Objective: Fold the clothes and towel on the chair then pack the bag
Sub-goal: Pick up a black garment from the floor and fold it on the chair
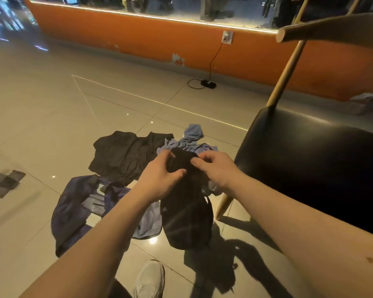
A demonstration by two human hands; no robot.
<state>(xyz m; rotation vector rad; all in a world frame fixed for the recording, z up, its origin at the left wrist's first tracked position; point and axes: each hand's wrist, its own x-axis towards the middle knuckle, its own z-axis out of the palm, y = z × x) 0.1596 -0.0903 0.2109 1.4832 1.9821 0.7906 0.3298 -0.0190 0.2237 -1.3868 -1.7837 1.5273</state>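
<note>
Floor (41, 104) or chair (310, 160): from the head view, where do the clothes lie?

— On the floor, all of them, in a loose heap just left of the chair's front leg. A black shirt (121, 155) is spread fairly flat at the far left of the heap. A pale blue towel (192, 136) is crumpled beside it, nearer the chair.

— And the bag?

— A navy bag (73, 211) lies nearest the person, gaping so that its paler lining shows. Its far edge touches the black shirt.

— What are the hands doing?

— Both are raised over the heap, holding one black cloth (185, 216) between them. The left hand (162, 179) has its fingers and thumb curled round the cloth's upper left part. The right hand (218, 168) pinches the top edge with bent fingertips. The rest of the cloth hangs down between the forearms, in front of the bag and the towel. I cannot tell what sort of garment it is.

— Anything else around?

— A pale shoe (150, 280) at the bottom edge, on the tiles. Some grey flat pieces (5, 182) lie well apart at the far left. By the orange wall (138, 33), a black cable runs from a wall socket (227, 37) down to a power strip (208, 83) on the floor.
</note>
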